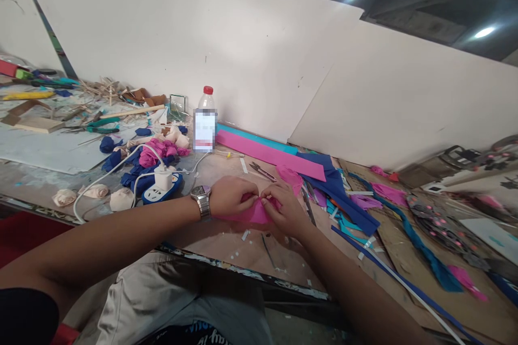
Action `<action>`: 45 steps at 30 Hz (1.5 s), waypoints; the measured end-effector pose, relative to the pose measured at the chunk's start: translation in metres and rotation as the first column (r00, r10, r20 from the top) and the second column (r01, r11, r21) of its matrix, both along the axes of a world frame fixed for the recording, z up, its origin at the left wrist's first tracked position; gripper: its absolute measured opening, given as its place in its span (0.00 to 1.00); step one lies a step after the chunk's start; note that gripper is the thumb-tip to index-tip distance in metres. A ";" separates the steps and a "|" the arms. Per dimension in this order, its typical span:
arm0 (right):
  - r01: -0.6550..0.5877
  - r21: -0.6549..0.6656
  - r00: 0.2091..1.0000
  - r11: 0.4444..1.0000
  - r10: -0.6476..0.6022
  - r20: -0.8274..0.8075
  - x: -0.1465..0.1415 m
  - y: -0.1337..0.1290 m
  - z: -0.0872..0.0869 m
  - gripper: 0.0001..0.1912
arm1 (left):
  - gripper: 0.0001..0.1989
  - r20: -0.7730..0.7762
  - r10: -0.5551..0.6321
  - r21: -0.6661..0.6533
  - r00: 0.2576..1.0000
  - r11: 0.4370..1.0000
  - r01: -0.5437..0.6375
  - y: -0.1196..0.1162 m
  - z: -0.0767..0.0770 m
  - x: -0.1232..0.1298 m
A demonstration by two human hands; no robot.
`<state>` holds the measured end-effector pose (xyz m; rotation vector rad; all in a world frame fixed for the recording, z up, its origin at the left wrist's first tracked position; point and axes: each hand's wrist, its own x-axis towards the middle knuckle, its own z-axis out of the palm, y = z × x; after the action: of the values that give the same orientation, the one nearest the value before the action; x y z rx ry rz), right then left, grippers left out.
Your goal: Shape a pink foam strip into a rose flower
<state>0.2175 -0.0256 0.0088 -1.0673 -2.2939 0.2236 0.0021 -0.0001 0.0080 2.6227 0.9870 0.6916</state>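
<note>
The fingertips of the left hand (pixel 234 197) and the right hand (pixel 285 207) come together, and both hands pinch the pink sheet (pixel 257 214) between thumb and fingers. The two hands cover a good part of it, so its full shape I cannot tell. A crumpled pink piece (pixel 290 175) is just beyond the right hand, at one o'clock from the pinch, and the snips (pixel 263 171) lie at twelve o'clock. Further at twelve is the long pink strip (pixel 275 156), with the light blue strip (pixel 259 137) behind it. At three o'clock the dark blue sheets (pixel 340 188) are spread on the table (pixel 220 241). The bottle (pixel 205 129) stands upright at eleven o'clock. At nine o'clock is the power strip (pixel 151 194) with a white plug (pixel 163 178) in it; the left forearm (pixel 133 226) passes on the near side of it. Beyond, toward ten o'clock, lie the crumpled blue and pink wads (pixel 156 152) and the green pliers (pixel 103 125). The pink sheet is right under the fingertips, and it extends below the left hand toward eight o'clock. I count one sheet in the hands, one snips, one bottle, one power strip, and three cream wads (pixel 95 190) in a row near the table edge; the crumpled wads overlap too much for counting.
</note>
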 end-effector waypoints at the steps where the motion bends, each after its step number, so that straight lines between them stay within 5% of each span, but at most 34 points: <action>1: -0.005 0.008 1.000 1.000 0.005 0.006 0.000 0.000 0.000 0.06 | 0.13 0.001 -0.001 0.002 1.000 1.000 0.001 0.000 0.000 0.000; 45: 0.076 0.054 0.996 0.996 -0.072 -0.057 0.003 0.005 -0.005 0.05 | 0.12 -0.098 0.152 0.027 0.984 0.988 -0.150 0.005 -0.001 -0.002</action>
<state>0.2204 -0.0206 0.0036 -1.1020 -2.1943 0.1567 -0.0004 0.0049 0.0069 2.6422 1.2243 0.6105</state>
